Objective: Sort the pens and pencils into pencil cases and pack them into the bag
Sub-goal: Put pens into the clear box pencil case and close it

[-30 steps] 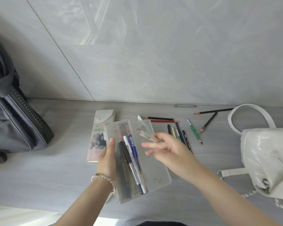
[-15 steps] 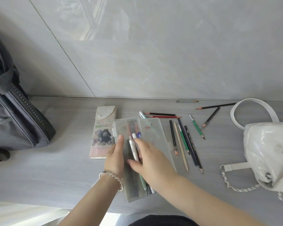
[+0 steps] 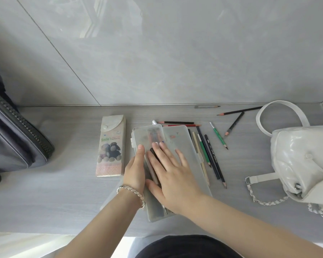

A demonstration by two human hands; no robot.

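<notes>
My left hand [image 3: 135, 170] grips the case [image 3: 139, 134] by its left edge, thumb on top; my right hand [image 3: 172, 175] lies flat, fingers spread, on the pens [image 3: 153, 135] inside.

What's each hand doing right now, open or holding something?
Left hand: holds the clear pencil case by its left edge.
Right hand: open, flat on the pens inside.

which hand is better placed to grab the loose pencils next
Right: the right hand lies flat on the clear case, beside the loose pencils; the left hand holds its left edge.
</notes>
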